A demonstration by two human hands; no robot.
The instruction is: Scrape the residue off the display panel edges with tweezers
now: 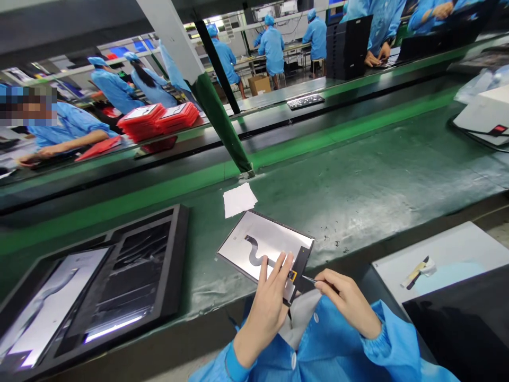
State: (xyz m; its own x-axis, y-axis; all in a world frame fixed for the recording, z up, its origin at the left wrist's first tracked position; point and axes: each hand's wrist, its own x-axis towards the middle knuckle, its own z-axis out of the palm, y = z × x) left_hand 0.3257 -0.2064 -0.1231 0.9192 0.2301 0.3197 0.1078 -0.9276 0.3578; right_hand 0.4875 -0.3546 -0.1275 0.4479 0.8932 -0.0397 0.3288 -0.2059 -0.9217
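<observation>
A display panel point(234, 244) with a silvery back lies at an angle on the green bench, its near corner reaching the front edge. A curved grey ribbon cable point(253, 253) runs across it toward a small yellow-edged connector point(293, 275). My left hand point(268, 297) rests on the panel with fingers stretched out and spread, beside the connector. In my right hand point(345, 297), thin pointed tweezers point(309, 279) are pinched between thumb and fingers. Their tip is close to the connector; whether it touches is too small to tell.
White paper sheets point(239, 200) lie beyond the panel. At left, a black foam tray point(181, 260) holds another panel. A white board point(457, 254) with a taped piece sits at right. A green post point(225, 124) rises behind. Across the bench, several people in blue work near red stacks point(159, 121).
</observation>
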